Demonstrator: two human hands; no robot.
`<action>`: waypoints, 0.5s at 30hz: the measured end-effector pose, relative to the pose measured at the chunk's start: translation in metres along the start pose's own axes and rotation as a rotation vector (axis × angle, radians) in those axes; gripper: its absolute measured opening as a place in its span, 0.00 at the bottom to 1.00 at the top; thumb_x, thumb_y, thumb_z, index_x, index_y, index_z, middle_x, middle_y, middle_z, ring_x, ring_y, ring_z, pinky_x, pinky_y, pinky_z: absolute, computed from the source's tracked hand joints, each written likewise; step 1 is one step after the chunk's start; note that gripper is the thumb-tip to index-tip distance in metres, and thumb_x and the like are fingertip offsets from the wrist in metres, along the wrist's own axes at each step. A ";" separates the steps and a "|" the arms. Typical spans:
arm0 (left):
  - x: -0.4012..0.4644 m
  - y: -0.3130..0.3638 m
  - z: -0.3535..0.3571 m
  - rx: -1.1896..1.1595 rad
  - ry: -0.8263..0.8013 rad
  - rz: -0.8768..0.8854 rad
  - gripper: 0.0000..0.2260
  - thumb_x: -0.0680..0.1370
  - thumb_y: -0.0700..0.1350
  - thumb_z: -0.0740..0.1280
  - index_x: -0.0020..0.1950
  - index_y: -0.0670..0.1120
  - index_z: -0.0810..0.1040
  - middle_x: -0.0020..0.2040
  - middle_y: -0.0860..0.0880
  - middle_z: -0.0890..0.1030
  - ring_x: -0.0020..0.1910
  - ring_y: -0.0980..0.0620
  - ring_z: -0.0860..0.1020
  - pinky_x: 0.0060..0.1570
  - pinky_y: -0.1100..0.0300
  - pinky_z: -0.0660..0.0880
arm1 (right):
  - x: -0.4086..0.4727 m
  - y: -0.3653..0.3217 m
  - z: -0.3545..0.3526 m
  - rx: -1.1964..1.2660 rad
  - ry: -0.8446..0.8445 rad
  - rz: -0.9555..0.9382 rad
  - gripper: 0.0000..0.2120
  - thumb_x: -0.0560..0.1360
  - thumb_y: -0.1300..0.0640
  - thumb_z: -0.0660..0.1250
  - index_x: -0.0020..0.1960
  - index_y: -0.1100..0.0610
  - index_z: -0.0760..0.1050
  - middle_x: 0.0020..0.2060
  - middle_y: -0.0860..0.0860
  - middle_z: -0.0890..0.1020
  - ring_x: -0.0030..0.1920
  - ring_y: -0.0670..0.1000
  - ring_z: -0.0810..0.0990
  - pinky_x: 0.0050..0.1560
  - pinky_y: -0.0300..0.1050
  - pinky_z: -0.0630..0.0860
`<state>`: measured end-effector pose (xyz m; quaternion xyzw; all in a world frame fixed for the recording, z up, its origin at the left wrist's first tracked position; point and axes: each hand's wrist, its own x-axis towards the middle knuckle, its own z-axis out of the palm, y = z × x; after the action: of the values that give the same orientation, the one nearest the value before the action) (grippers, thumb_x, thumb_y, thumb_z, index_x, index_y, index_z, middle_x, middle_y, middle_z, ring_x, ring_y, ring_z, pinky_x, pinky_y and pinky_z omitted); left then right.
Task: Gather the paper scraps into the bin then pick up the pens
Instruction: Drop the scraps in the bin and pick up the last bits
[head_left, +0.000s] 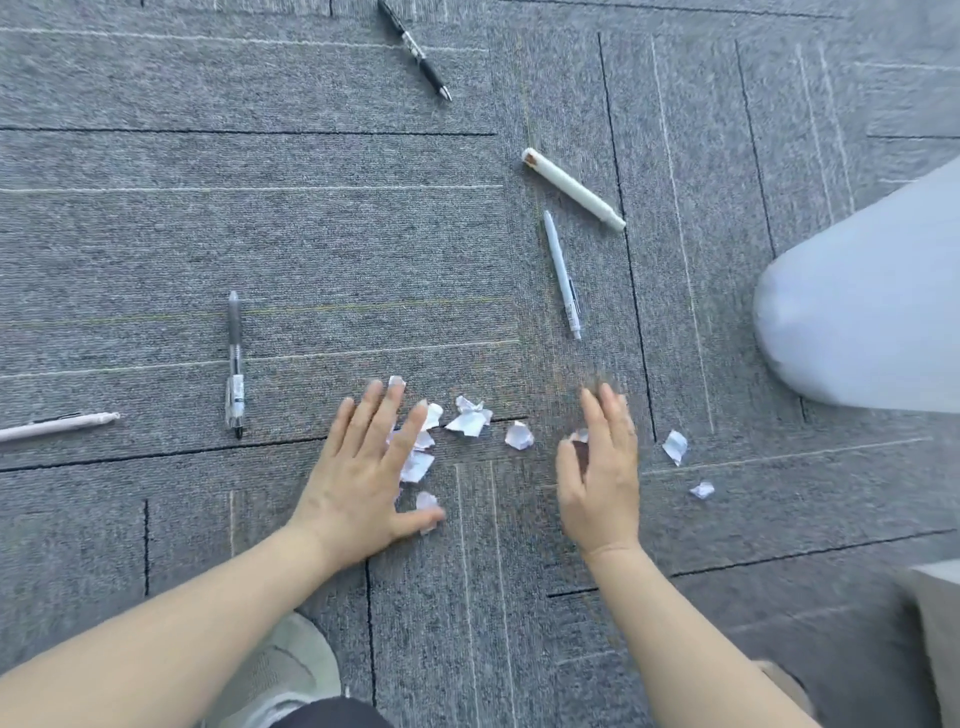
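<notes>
Several white paper scraps (470, 418) lie on the grey carpet between my hands. My left hand (366, 467) is flat and open on the carpet, its fingers over some scraps (417, 465). My right hand (602, 473) stands on its edge, blurred, fingers apart, a scrap (579, 435) beside its fingers. Two more scraps (675, 446) lie to its right. Pens lie scattered: a black one (415, 49) far up, a thick white marker (574, 188), a pale blue pen (562, 275), a clear pen (235, 364), a pinkish pen (57, 426) at the left edge.
A pale grey rounded object, perhaps the bin (872, 312), lies at the right edge. My shoe (283, 670) is at the bottom. A beige object (935, 623) shows in the bottom right corner.
</notes>
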<state>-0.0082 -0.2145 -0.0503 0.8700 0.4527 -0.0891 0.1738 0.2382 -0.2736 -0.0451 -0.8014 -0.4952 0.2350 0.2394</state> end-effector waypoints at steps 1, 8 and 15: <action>0.010 0.002 -0.001 -0.008 0.015 -0.022 0.48 0.69 0.73 0.52 0.77 0.45 0.40 0.78 0.40 0.43 0.76 0.41 0.42 0.72 0.43 0.45 | -0.004 -0.002 0.006 0.018 -0.020 0.001 0.26 0.77 0.55 0.56 0.74 0.61 0.63 0.76 0.55 0.61 0.78 0.53 0.53 0.76 0.56 0.54; 0.062 0.015 -0.015 -0.129 -0.019 0.277 0.38 0.74 0.63 0.57 0.76 0.42 0.51 0.77 0.43 0.54 0.77 0.47 0.48 0.74 0.49 0.49 | -0.014 -0.036 0.028 0.191 -0.141 -0.167 0.26 0.75 0.67 0.57 0.73 0.63 0.64 0.75 0.55 0.64 0.77 0.52 0.58 0.75 0.52 0.58; 0.046 0.013 -0.016 -0.158 0.074 0.319 0.33 0.74 0.65 0.57 0.74 0.47 0.63 0.74 0.46 0.64 0.75 0.45 0.57 0.72 0.40 0.53 | -0.006 0.043 -0.031 -0.113 0.321 0.374 0.27 0.74 0.56 0.58 0.73 0.59 0.66 0.75 0.56 0.65 0.76 0.57 0.58 0.76 0.56 0.53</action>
<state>0.0291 -0.1802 -0.0471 0.9171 0.3206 0.0074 0.2368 0.2840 -0.3005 -0.0464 -0.9184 -0.3060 0.1167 0.2221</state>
